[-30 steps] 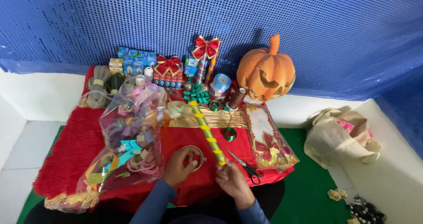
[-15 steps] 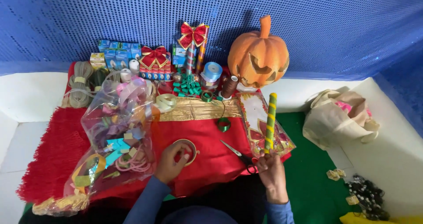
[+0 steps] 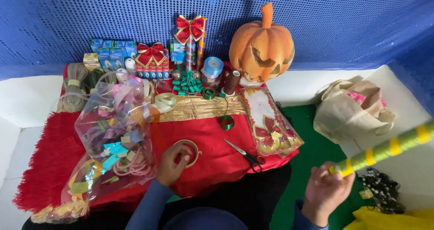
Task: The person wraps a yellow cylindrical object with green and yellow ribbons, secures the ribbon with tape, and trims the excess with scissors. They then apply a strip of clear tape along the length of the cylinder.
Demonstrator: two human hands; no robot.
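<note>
My left hand grips a roll of clear tape that rests on the red cloth. My right hand is out to the right over the green floor, closed on the lower end of a long green stick with yellow bands. The stick slants up to the right and leaves the frame. Black-handled scissors lie on the cloth between the two hands.
A clear bag of ribbons lies at left. An orange carved pumpkin, red bows, thread spools and small boxes stand at the back. A flat packet with red flowers lies right of centre. A beige cloth bag sits at right.
My right hand has carried the striped stick from the middle of the cloth out to the right and tipped it over. My left hand stays on the tape roll.
</note>
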